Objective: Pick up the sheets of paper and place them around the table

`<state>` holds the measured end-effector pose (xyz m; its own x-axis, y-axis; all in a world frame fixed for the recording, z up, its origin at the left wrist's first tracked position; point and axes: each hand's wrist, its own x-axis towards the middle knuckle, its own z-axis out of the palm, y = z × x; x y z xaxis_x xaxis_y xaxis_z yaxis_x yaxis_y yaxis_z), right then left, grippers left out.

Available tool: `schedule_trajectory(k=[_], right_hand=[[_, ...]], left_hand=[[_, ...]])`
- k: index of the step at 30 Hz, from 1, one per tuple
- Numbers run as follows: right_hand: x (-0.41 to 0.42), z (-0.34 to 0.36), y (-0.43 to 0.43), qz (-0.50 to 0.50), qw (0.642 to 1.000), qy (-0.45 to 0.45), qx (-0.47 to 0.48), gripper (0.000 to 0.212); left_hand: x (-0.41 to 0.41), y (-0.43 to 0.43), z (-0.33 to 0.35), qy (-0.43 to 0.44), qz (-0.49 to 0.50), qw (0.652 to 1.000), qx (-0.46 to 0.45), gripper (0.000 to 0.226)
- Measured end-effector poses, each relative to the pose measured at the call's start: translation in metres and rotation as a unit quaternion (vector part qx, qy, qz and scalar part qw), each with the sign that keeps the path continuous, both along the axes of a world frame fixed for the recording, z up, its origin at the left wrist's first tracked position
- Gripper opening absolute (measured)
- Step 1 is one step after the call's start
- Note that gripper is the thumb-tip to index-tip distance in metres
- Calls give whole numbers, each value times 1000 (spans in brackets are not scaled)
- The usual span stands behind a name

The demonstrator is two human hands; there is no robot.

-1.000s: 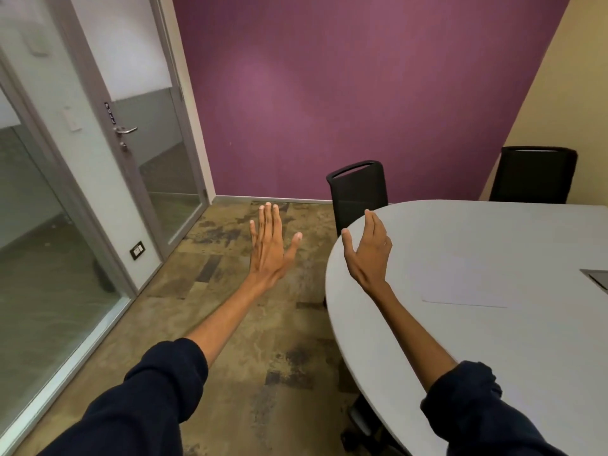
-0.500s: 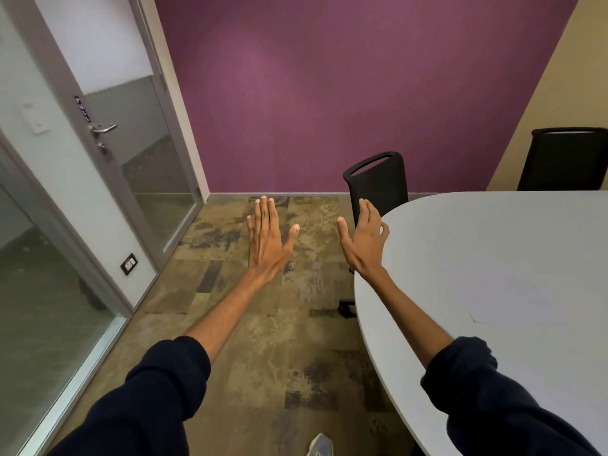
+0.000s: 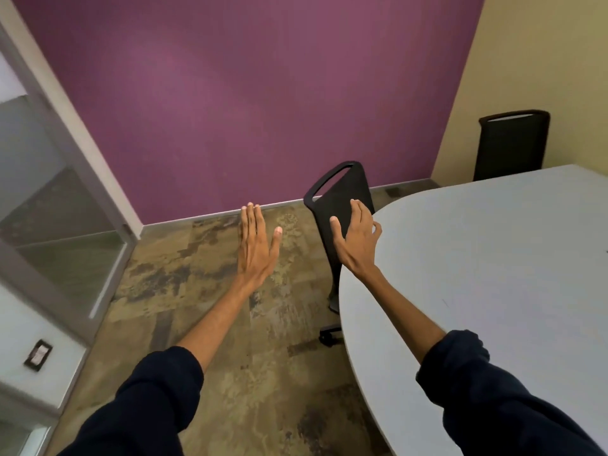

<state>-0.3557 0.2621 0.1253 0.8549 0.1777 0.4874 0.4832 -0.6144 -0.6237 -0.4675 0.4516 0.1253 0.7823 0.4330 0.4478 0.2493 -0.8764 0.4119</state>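
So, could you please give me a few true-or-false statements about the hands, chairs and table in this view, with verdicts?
1. The left hand is empty, fingers extended over the patterned floor. True.
2. The right hand grips a paper sheet. False: it holds nothing.
3. A black chair stands at the rounded light grey table's end. True.
4. The wall behind that chair is green. False: purple.
5. Both forearms are bare beyond dark sleeves. True.
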Motion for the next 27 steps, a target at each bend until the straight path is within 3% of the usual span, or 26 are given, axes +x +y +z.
schedule_trajectory(k=[12, 19, 27], right_hand=[[134, -27, -17, -208, 976, 64, 5, 62], [152, -43, -50, -347, 932, 76, 76, 60], [141, -71, -129, -477, 866, 117, 95, 59]], left_hand=[[219, 14, -15, 17, -177, 984, -18, 65], [310, -18, -27, 45, -303, 952, -21, 70], [353, -116, -53, 79, -433, 898, -27, 71]])
